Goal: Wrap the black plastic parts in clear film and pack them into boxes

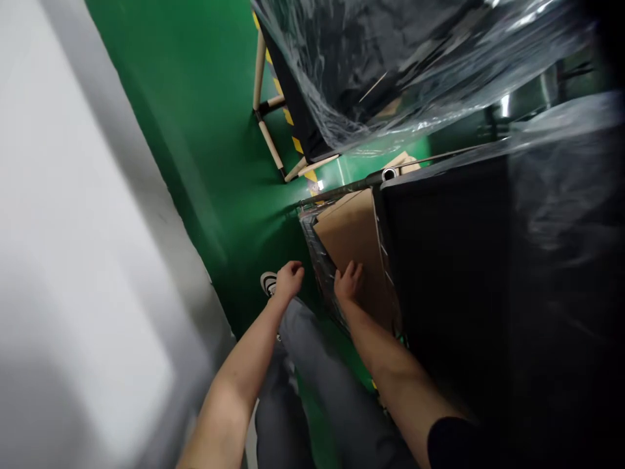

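My right hand [347, 281] lies with its fingers pressed on the lower edge of a brown cardboard sheet [354, 238] that leans against a black wrapped stack [488, 260]. Whether it grips the cardboard or only touches it I cannot tell. My left hand [289, 278] is curled into a loose fist just left of the cardboard, next to crinkled clear plastic wrap [319, 260]. What it holds, if anything, is hidden. Both forearms are bare and reach forward over my grey trousers [312, 378].
The floor [209, 130] is green. A white wall [63, 228] runs along the left. A rack of pale tubes [266, 124] with yellow-black tape stands ahead, under a large load in clear film [390, 65]. My shoe [268, 283] shows beside the left hand.
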`<action>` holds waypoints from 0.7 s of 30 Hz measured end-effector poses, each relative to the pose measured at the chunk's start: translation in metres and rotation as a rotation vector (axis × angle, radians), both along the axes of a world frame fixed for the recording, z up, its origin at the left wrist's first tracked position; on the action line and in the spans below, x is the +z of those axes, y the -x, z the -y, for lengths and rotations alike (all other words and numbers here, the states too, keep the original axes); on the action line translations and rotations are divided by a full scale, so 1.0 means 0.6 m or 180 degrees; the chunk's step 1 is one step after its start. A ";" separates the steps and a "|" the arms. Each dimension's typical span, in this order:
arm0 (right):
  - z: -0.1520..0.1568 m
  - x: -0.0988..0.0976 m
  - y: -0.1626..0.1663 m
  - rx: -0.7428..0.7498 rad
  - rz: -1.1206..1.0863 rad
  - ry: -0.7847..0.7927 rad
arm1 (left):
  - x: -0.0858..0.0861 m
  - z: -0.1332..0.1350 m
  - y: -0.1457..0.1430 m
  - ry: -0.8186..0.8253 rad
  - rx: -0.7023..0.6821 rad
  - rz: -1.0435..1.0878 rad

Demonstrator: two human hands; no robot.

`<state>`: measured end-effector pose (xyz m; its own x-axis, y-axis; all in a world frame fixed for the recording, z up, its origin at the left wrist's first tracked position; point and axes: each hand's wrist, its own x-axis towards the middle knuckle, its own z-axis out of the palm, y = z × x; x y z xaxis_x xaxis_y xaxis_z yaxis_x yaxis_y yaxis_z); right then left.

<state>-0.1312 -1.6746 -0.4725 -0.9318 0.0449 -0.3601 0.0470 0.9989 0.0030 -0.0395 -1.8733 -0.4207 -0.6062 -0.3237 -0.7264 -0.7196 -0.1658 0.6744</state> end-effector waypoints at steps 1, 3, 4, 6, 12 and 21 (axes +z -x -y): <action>-0.013 -0.001 -0.007 0.0040 0.0005 -0.0116 | -0.014 -0.004 0.028 -0.0047 -0.0035 -0.0083; -0.029 -0.001 -0.016 0.0071 0.0051 -0.0329 | -0.038 -0.018 0.077 -0.0181 -0.0088 -0.0245; -0.033 -0.001 -0.017 0.0068 0.0081 -0.0398 | -0.048 -0.025 0.098 -0.0202 -0.0061 -0.0315; -0.038 -0.001 -0.016 0.0031 0.0057 -0.0440 | -0.065 -0.033 0.136 0.0075 0.0167 -0.0431; -0.061 -0.018 -0.010 0.0154 -0.0449 0.0147 | -0.088 0.006 0.238 0.1158 -0.0420 -0.1039; -0.044 0.030 -0.037 -0.0316 -0.0834 0.1163 | -0.020 0.014 0.235 0.0307 -0.0157 -0.1047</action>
<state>-0.1091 -1.6482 -0.4546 -0.9912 0.0525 -0.1217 0.0947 0.9229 -0.3733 -0.1802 -1.8818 -0.4329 -0.8196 -0.3456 -0.4570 -0.4666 -0.0604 0.8824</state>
